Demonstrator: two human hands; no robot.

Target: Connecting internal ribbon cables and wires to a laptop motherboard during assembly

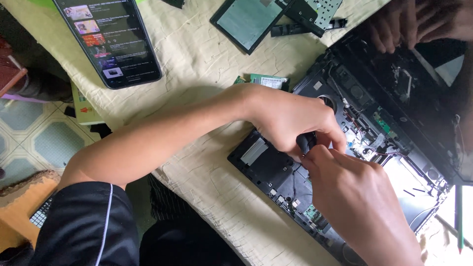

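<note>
An opened black laptop base (266, 162) lies on a cream cloth, its boards, wires and fan exposed. My left hand (286, 118) reaches across it and is curled around a small black part (305, 142). My right hand (359, 197) comes from the lower right, and its fingertips pinch the same black part over the middle of the laptop. What lies beneath the fingers is hidden.
A phone (111, 39) with a lit screen lies at the upper left. A small green circuit board (263, 81) sits beside the laptop. A dark flat panel (246, 19) and a metal bracket (315, 12) lie at the top. Another person's hands (419, 22) rest at the top right.
</note>
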